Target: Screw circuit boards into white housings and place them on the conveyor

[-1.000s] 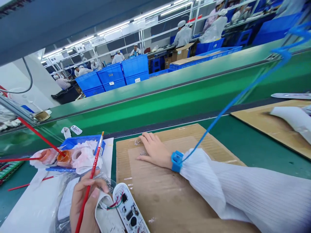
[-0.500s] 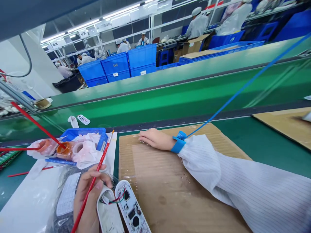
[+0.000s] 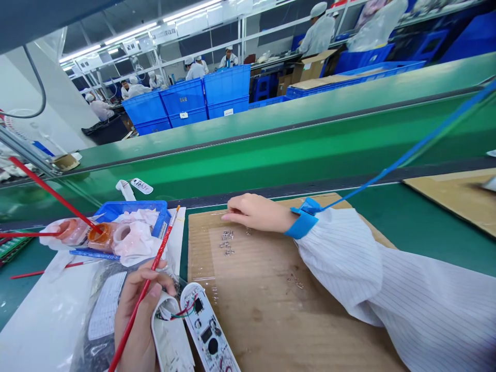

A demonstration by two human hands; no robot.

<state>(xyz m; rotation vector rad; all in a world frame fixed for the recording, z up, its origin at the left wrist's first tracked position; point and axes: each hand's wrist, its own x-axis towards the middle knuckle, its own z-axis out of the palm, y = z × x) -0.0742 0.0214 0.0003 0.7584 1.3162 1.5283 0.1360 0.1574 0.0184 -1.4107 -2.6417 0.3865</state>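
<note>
My left hand (image 3: 141, 305) is closed around a white plastic housing half (image 3: 172, 336) with thin coloured wires at its top. A second white half carrying a circuit board (image 3: 211, 330) lies close beside it, joined by the wires. Across my left hand slants a red-handled brush (image 3: 149, 276), bristles up; whether the fingers grip it I cannot tell. My right hand (image 3: 258, 212), in a blue wrist strap (image 3: 302, 222), rests at the far part of the cardboard sheet (image 3: 263, 310), fingers curled and their tips partly hidden. Small metal parts (image 3: 227, 242) lie scattered just below its fingertips.
At left, a blue tray (image 3: 163, 219) holds stained tissue and small jars, including an orange jar (image 3: 101, 235) with a red brush in it. A plastic bag (image 3: 98, 330) lies by my left hand. A green conveyor (image 3: 240, 160) runs behind; people work beyond it.
My right hand has shifted slightly up and right, its fingers more curled. Small metal parts now show on the cardboard below it. My left hand keeps its hold on the housing.
</note>
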